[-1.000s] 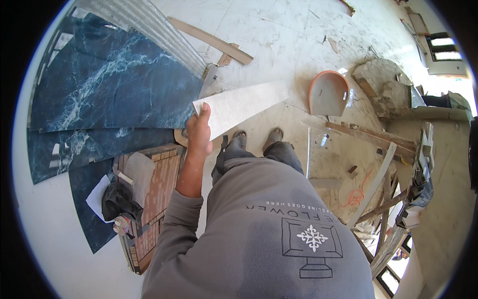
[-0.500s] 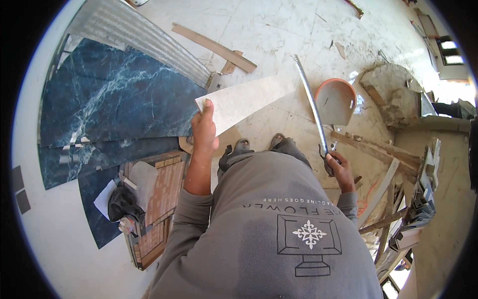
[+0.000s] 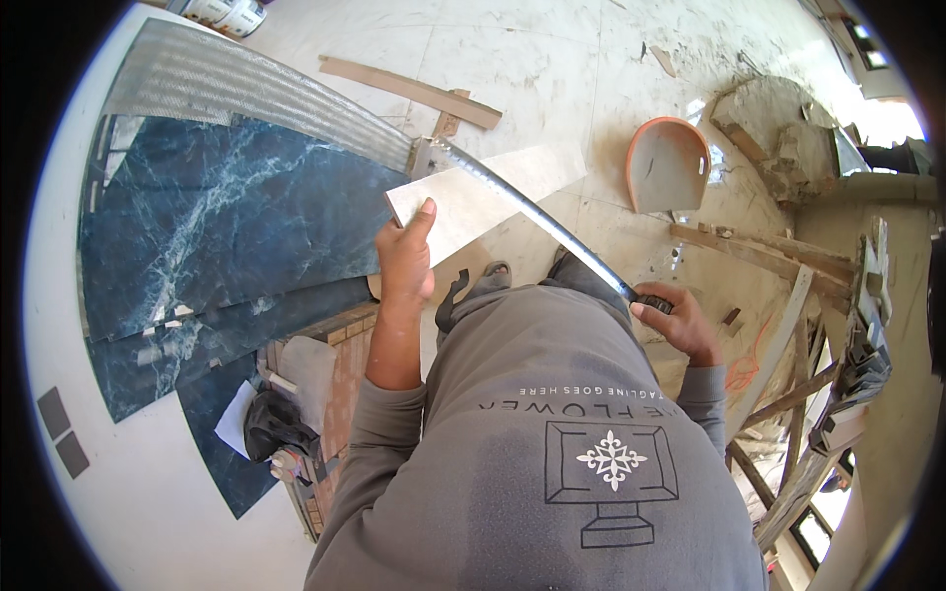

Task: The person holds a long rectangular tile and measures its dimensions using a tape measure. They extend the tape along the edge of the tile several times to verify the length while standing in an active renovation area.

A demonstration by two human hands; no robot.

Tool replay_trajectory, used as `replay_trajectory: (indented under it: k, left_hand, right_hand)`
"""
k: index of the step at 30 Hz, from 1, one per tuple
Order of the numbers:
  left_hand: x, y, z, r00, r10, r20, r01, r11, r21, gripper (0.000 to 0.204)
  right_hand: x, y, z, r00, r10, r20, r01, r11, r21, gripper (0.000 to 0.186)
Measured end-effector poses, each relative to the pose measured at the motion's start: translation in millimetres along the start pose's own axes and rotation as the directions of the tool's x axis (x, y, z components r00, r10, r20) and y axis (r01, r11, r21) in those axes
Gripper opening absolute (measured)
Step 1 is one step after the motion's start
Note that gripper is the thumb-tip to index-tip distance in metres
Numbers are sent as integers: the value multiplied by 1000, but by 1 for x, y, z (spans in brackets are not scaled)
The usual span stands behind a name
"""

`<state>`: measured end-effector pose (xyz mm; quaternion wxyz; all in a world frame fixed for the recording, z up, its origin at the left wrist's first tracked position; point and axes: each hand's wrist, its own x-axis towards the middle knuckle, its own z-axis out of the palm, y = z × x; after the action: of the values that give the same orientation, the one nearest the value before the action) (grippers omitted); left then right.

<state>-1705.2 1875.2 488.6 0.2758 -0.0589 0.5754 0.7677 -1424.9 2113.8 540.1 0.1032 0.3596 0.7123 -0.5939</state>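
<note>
Two hands are seen from above in the head view, both at work over a pale floor (image 3: 552,59). The left hand (image 3: 406,258) is closed on the near end of a cream tile strip (image 3: 488,192), the thumb laid flat on its top face and the fingers curled beneath. The strip is held level in the air, running away to the right above the floor. The right hand (image 3: 678,320) is wrapped shut around the dark handle of a long metal straightedge (image 3: 537,222). That tool is laid slantwise across the strip, its far end reaching the strip's left corner by a small metal block (image 3: 426,156).

Dark blue marbled slabs (image 3: 227,227) are spread to the left, overlapped by a grey ribbed sheet (image 3: 256,94). A wooden plank (image 3: 409,91) lies beyond the strip. An orange scoop-shaped pan (image 3: 667,167) sits to the right, near a heap of rubble (image 3: 774,138) and loose timber battens (image 3: 778,256). A brick stack (image 3: 335,394) with a black bag (image 3: 274,426) against it stands below the left forearm.
</note>
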Motion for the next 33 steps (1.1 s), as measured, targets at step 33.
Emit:
replay_trajectory:
  k: [33]
  left_hand:
    - [-66,9,-71,937,-252,243,248,968,48,46]
  right_hand:
    - [-35,-63,-22,996,5,85,20,957,-290,40]
